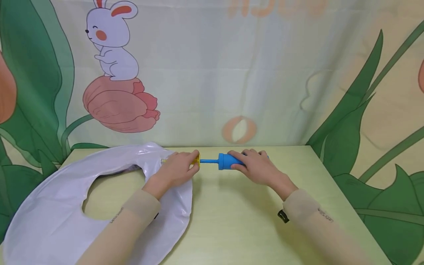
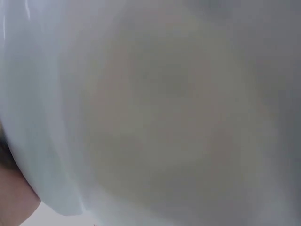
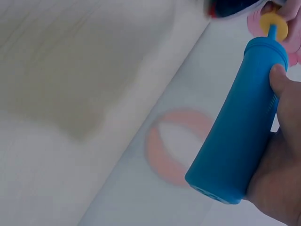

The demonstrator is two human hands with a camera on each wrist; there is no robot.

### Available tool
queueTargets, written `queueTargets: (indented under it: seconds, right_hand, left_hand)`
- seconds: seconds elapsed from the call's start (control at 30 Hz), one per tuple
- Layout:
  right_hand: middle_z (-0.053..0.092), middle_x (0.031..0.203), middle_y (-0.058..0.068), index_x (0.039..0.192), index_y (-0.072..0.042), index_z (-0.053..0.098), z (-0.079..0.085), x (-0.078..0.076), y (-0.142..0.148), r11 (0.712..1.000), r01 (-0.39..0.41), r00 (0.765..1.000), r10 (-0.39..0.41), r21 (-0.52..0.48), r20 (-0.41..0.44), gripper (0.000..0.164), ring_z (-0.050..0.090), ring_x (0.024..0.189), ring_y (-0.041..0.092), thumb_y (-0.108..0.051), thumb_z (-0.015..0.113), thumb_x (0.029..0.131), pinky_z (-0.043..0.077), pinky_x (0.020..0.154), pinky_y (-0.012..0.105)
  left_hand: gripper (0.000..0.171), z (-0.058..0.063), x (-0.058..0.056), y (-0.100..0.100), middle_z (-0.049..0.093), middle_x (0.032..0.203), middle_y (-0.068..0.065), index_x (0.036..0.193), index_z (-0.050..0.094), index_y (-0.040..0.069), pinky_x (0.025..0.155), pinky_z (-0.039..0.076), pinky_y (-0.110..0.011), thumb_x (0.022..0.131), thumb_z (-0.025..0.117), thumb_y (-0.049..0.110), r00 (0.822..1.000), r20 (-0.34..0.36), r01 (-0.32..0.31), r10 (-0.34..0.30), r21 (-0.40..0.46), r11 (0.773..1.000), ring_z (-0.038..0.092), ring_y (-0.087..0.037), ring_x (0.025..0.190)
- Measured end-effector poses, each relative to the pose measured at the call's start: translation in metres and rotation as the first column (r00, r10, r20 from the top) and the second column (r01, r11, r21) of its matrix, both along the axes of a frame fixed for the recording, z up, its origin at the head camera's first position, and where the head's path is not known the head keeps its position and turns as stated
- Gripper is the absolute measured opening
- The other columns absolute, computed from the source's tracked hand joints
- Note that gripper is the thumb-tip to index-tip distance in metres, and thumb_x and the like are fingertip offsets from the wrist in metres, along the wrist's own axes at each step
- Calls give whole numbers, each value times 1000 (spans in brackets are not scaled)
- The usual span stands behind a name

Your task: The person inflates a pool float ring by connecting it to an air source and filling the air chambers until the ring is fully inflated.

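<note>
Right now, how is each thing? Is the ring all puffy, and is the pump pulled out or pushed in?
White ring: wrinkled, so probably not full of air.
Blue rod: at least partly out of the barrel.
Blue barrel: held in the right hand.
Yellow end: gripped by the left hand; I can't tell if it's plugged into the ring.

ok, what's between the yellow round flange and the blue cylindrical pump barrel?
A thin blue rod, joining flange to barrel; head and right wrist views show it.
</note>
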State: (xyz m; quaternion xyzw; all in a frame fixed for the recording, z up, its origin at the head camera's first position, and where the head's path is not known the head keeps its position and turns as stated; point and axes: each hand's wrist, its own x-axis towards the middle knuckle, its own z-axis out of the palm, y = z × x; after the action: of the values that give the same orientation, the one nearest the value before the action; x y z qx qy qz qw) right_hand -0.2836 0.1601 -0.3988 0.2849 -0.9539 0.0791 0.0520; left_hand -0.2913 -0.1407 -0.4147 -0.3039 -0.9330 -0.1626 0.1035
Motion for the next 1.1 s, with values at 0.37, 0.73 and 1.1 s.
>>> queueTargets:
  seconds: [0.37, 0.73, 1.1]
  right_hand:
    - [58, 139, 17, 155, -24, 47, 6, -4, 60, 997, 47, 998, -43, -60, 55, 57, 51, 128, 37, -43, 60, 103, 34, 98, 57]
    - [62, 133, 15, 153, -21, 49, 14, 2, 25, 1000, 6, 1000, -6, -15, -13, 55, 56, 122, 37, -44, 58, 103, 37, 92, 59]
    - [62, 132, 11, 154, -25, 48, 12, 3, -29, 999, -32, 999, 32, -30, -2, 55, 56, 121, 34, -47, 53, 105, 37, 91, 56]
  left_hand:
    - [19, 10, -4, -17, 56, 74, 2, 109, 58, 14, 67, 42, -37, 95, 49, 24, 998, 69, 4, -7, 51, 999, 52, -19, 68]
    - [11, 12, 2, 3, 50, 68, 3, 99, 55, 14, 64, 41, -36, 94, 47, 20, 1000, -20, 17, -16, 34, 999, 49, -18, 62]
    - [13, 15, 7, 25, 52, 70, 1, 101, 54, 11, 61, 41, -35, 96, 49, 23, 1000, -12, -3, 2, -36, 999, 50, -19, 61]
